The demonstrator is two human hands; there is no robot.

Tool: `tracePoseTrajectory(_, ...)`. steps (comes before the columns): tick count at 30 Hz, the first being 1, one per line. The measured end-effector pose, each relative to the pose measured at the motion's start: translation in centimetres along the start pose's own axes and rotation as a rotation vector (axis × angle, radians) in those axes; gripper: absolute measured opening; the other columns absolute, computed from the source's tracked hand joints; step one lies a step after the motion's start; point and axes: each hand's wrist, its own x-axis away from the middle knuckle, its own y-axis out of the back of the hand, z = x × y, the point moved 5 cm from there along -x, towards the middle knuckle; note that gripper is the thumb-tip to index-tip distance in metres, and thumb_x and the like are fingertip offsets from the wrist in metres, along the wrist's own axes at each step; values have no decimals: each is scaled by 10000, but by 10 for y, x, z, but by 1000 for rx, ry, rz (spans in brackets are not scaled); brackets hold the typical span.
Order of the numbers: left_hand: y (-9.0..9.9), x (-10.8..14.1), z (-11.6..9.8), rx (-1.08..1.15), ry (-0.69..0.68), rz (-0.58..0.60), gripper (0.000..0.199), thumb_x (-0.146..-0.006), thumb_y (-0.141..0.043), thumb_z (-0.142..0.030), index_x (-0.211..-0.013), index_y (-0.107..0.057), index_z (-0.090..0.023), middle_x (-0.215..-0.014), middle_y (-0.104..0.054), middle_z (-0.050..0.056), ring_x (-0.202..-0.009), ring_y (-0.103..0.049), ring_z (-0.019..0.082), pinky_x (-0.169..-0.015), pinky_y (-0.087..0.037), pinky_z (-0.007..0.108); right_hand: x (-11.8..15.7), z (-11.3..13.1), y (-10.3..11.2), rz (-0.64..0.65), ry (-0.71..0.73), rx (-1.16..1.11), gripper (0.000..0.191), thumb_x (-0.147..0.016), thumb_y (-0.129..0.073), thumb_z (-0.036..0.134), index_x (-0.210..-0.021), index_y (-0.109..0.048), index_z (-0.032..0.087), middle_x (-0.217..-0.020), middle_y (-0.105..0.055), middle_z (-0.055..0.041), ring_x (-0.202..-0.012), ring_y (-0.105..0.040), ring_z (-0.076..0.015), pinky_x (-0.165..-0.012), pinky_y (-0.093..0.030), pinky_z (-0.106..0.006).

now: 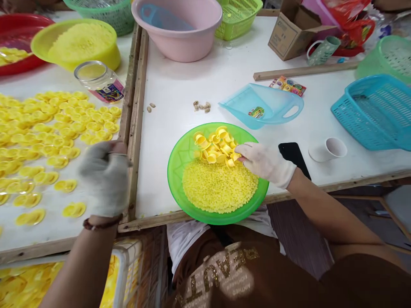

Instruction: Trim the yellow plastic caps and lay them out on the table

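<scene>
A green round basin (175,171) stands in front of me, with small yellow pellets (221,188) in its near part and small yellow cup-shaped plastic pieces (218,147) heaped in its far part. My right hand (266,162), in a white glove with bare fingertips, reaches over the basin's right rim. Its fingers pinch a yellow cup-shaped piece at the heap's edge. My left hand (104,177), also gloved, is over the left table near the wooden divider; motion blurs its curled fingers. Beside it, yellow round disc-like pieces (66,185) lie spread in rows.
A blue scoop (261,107), a black phone (293,158), a white cup (327,149) and a blue basket (372,111) lie right of the basin. A pink tub (180,42) stands behind. A clear jar (99,81) is beside the raised wooden divider (136,107).
</scene>
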Motion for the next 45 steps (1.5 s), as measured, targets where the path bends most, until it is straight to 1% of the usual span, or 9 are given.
tracePoseTrajectory(1, -13, 14, -15, 5, -67, -35, 325, -936, -662, -511, -999, -689, -193, -754, -672, -18, -643, -614, 138, -582, -502, 258, 0, 4, 3, -48, 46, -69, 165, -965, -523, 149, -1047, -666, 161, -970, -697, -107, -906, -645, -250, -785, -500, -376)
tracePoseTrajectory(5, -98, 55, -46, 215, -30, 546, 319, -884, -722, -422, -1069, -702, -163, -950, -734, 55, -709, -671, 149, -652, -564, 278, 4, 31, 8, -196, 203, -341, 177, -974, -535, 188, -1108, -651, 192, -1060, -731, -87, -1006, -667, -237, -881, -523, -380)
tracePoseTrajectory(7, -116, 60, -49, 225, -44, 618, 275, -883, -720, -413, -978, -692, -157, -851, -717, 47, -716, -671, 153, -672, -563, 271, 7, 41, 6, -254, 203, -483, 178, -980, -531, 182, -1124, -634, 197, -1043, -734, -75, -968, -680, -216, -866, -531, -360)
tracePoseTrajectory(11, -109, 49, -35, 131, -34, 531, 254, -897, -706, -417, -873, -665, -167, -744, -669, 20, -676, -665, 156, -634, -540, 259, 11, 50, -16, -104, 138, -422, 193, -988, -501, 149, -1141, -617, 169, -1050, -721, -95, -940, -673, -210, -859, -526, -355)
tracePoseTrajectory(16, -96, 45, -29, 44, -63, 439, 275, -925, -672, -433, -848, -680, -168, -746, -689, 26, -664, -670, 156, -629, -523, 251, 20, 77, -59, 263, 369, -53, 187, -977, -608, 302, -1007, -685, 134, -1026, -705, -144, -923, -634, -278, -797, -500, -411)
tracePoseTrajectory(20, -102, 47, -26, 133, 39, 489, 295, -916, -669, -447, -816, -645, -170, -681, -669, 13, -597, -675, 158, -587, -548, 253, 15, 74, -68, 279, 270, -307, 243, -955, -647, 296, -743, -591, 191, -749, -621, -49, -676, -520, -174, -624, -394, -320)
tracePoseTrajectory(27, -117, 55, -28, 105, 108, 554, 261, -879, -663, -406, -771, -630, -171, -639, -656, 15, -569, -675, 160, -527, -588, 250, -8, 48, -32, 35, -111, -1423, 511, -1004, -515, 598, -670, -370, 240, -575, -358, 76, -450, -304, -80, -432, -246, -246)
tracePoseTrajectory(31, -136, 68, -29, 157, 288, 696, 245, -854, -671, -393, -783, -623, -164, -620, -689, 35, -532, -685, 162, -534, -606, 256, -22, 56, -14, -203, -146, -1778, 551, -944, -594, 661, -660, -388, 236, -551, -316, 96, -408, -288, -60, -398, -225, -230)
tracePoseTrajectory(45, -143, 75, -31, 317, 411, 770, 364, -782, -793, -475, -811, -635, -148, -627, -678, 25, -559, -687, 145, -565, -617, 232, -23, 56, -8, -393, -54, -1818, 527, -977, -591, 615, -664, -420, 227, -571, -345, 80, -447, -408, -75, -446, -315, -241)
